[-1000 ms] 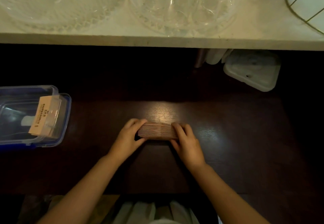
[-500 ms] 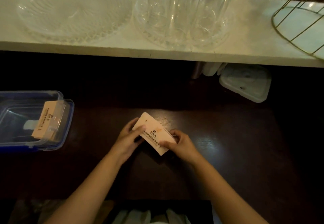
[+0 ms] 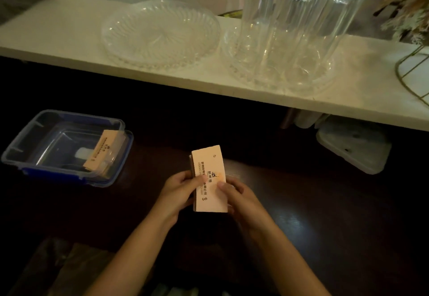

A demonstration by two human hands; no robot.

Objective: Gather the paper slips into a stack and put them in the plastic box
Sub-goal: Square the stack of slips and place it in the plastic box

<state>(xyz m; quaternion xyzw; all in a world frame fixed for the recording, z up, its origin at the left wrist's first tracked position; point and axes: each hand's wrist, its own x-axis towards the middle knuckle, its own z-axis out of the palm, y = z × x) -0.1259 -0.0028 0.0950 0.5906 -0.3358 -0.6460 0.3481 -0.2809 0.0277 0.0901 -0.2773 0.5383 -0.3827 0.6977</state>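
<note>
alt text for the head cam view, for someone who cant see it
Two bare hands, left hand and right hand, hold a stack of peach paper slips above a dark table. At left, a clear blue-rimmed plastic box already holds some slips. Glass dishes sit on a white shelf behind.

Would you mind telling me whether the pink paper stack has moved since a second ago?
Yes. The pink paper stack has been lifted off the dark tabletop and turned face-up between both hands, no nearer the blue-rimmed plastic box.
</note>
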